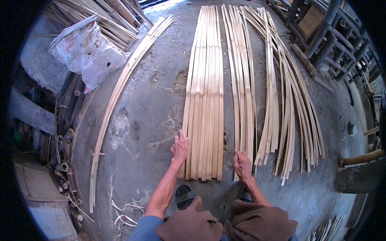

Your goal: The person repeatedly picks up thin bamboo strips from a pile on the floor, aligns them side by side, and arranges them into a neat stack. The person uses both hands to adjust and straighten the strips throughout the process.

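Observation:
Long pale bamboo strips lie side by side on the floor in front of me, packed close like a flat panel. My left hand rests at the panel's left edge, index finger stretched along the outermost strip and the other fingers loosely bent. To the panel's right is a looser bunch of bamboo strips. My right hand is closed at the near end of that bunch's left side, with the fingers around a bamboo strip. The fingertips partly hide the grip.
Fanned bamboo strips spread farther right. A tied bundle of strips curves along the left. Beyond it are a dirty white sack and stacked bamboo poles. Thin curled shavings lie near my left. A dark wooden frame stands far right.

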Action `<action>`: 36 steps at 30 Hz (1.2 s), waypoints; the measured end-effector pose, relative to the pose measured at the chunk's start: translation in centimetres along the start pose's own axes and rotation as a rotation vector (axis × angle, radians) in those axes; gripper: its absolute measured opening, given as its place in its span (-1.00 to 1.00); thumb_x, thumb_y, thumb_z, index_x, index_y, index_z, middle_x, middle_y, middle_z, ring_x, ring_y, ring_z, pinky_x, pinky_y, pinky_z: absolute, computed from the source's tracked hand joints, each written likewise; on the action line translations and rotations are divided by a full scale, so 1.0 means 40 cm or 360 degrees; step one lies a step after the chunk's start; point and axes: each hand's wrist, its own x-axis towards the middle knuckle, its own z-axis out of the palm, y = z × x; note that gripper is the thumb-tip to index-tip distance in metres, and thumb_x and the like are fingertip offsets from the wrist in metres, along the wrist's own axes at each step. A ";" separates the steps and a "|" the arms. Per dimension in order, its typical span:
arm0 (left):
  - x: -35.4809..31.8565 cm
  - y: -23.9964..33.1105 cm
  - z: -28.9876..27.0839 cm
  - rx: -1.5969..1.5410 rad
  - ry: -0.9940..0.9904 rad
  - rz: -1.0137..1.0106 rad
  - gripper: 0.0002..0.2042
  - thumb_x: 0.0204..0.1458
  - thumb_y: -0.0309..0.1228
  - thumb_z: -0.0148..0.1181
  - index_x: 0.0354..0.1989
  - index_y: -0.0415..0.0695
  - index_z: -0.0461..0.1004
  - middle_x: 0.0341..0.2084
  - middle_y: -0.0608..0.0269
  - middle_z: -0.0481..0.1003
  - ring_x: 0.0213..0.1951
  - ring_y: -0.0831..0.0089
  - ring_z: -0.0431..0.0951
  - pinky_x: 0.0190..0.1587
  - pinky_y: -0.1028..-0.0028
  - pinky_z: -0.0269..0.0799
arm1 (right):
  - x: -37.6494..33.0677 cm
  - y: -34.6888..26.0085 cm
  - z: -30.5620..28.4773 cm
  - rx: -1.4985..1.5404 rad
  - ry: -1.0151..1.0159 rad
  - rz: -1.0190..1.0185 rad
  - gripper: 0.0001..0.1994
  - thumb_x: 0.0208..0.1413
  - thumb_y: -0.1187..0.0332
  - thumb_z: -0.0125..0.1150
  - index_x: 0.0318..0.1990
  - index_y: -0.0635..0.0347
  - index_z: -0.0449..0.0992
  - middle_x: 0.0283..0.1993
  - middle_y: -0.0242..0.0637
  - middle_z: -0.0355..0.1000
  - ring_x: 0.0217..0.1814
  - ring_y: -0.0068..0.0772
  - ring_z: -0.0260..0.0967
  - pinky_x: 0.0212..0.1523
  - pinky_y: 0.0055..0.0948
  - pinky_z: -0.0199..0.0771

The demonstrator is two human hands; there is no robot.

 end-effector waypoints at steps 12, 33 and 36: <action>-0.024 0.001 -0.030 -0.0050 -0.0194 -0.0093 -0.46 0.24 -0.16 0.01 0.34 -0.13 0.19 -0.11 -0.11 0.39 -0.08 -0.10 0.52 -0.16 -0.02 0.43 | -0.005 0.011 0.028 -0.0395 -0.0264 0.0137 -0.44 0.13 0.37 0.20 0.24 0.41 0.20 -0.05 0.11 0.23 -0.03 0.15 0.33 -0.06 -0.10 0.44; -0.187 0.295 0.195 -0.1490 -0.0816 -0.0054 -0.63 0.31 -0.17 -0.08 -0.02 -0.26 0.44 -0.16 0.06 0.50 -0.08 0.29 0.48 -0.01 0.31 0.39 | 0.015 -0.013 0.058 -0.0506 -0.0423 -0.0016 -0.67 0.08 0.56 0.03 0.02 0.48 0.28 -0.05 0.11 0.26 -0.20 0.17 0.49 -0.21 -0.06 0.57; -0.195 0.365 0.195 -0.2063 -0.1147 -0.0306 -0.64 0.33 -0.19 -0.05 0.05 -0.27 0.38 -0.10 0.23 0.46 -0.08 0.39 0.46 0.02 0.34 0.39 | 0.009 -0.008 0.041 -0.0433 -0.0407 -0.0006 -0.70 0.13 0.54 0.01 0.02 0.43 0.32 -0.04 0.08 0.26 -0.19 0.15 0.48 -0.22 -0.05 0.56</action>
